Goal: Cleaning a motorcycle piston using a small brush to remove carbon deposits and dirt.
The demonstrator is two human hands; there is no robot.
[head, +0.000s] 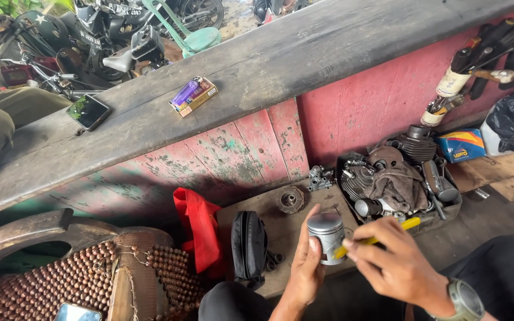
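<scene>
My left hand (pixel 306 270) has its fingers curled shut round a small grey metal piston (pixel 326 236), thumb on the near side, holding it upright just above a flat wooden board (pixel 269 214) on the floor. My right hand (pixel 395 264) is closed on a yellow-handled tool (pixel 377 239), whose tip touches the piston's side near my left thumb; a green watch (pixel 467 300) sits on that wrist. Just behind the piston I see a round metal hub (pixel 290 200) and a small metal casting (pixel 320 177) lying on the board, with a black pouch (pixel 248 245) and a red cloth (pixel 198 229) to the left. To the right stands a tray of engine parts (pixel 453 209) with a rag over them. Further back, a long plank worktop (pixel 304 56) carries a phone (pixel 88 111) and a lighter on a small box (pixel 193 95).
</scene>
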